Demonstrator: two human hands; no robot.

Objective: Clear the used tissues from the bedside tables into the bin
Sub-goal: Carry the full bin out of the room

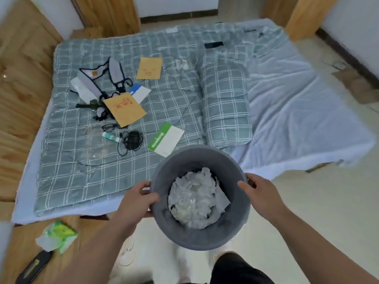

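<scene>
Two bare forearms reach forward from the bottom edge as a person carries a grey bin (200, 232) above the pale floor at the foot of a bed (123, 177). On the near rim the left hand (136, 196) has its thumb hooked inside and its fingers wrapped outside; the right hand (259, 194) grips the far rim the same way, fingers close together and curled. Crumpled white tissues (194, 201) lie heaped in the bottom of the bin, well below its rim. A green tissue pack (57, 235) and a dark remote (33, 267) rest on the wooden bedside table (86, 232) at lower left; no loose tissue is plainly visible there, though blur makes this hard to judge. Held only by the rim, the bin could tilt if either hand shifts, and the light tissues could tumble onto the bed or floor. Its base also passes close to the bed's edge and could catch on it.
</scene>
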